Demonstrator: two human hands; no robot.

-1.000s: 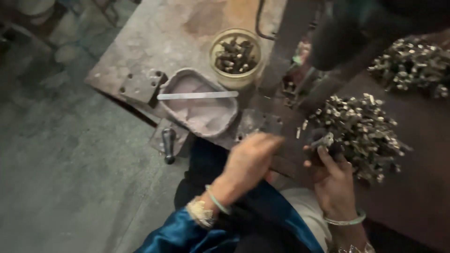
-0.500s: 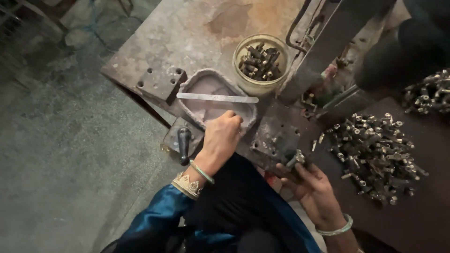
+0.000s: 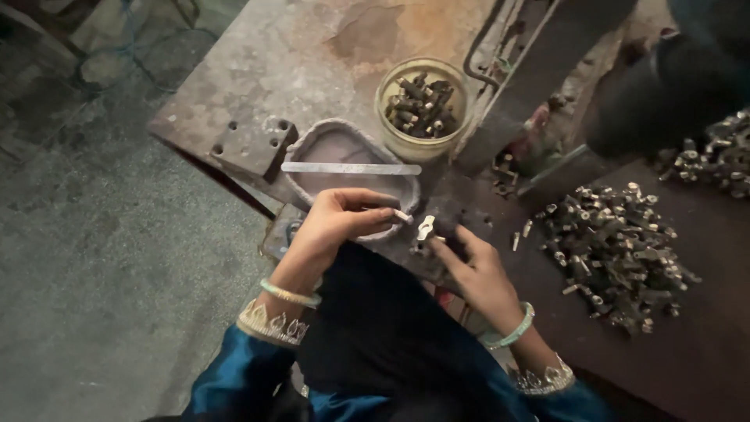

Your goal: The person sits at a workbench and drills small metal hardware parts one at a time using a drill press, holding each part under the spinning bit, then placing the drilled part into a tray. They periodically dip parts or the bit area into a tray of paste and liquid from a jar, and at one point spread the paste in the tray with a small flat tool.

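Here, left hand (image 3: pixel 336 223) pinched on a small pale pin (image 3: pixel 401 215), right hand (image 3: pixel 476 270) fingers closed on a metal fitting (image 3: pixel 426 228).

Two hands are in view, the left hand (image 3: pixel 336 223) and the right hand (image 3: pixel 473 270), each wearing one pale green bangle (image 3: pixel 289 295). One small metal fitting (image 3: pixel 425 228) sits at the right fingertips, and one thin pale stick (image 3: pixel 400 214) is pinched in the left. There is one round yellow tub (image 3: pixel 388 101) of metal parts, one oval grey dish (image 3: pixel 308 144), and one flat metal strip (image 3: pixel 351 168) across it. Two loose heaps of small metal parts (image 3: pixel 617 250) lie on the bench (their pieces too many and too tangled to count).
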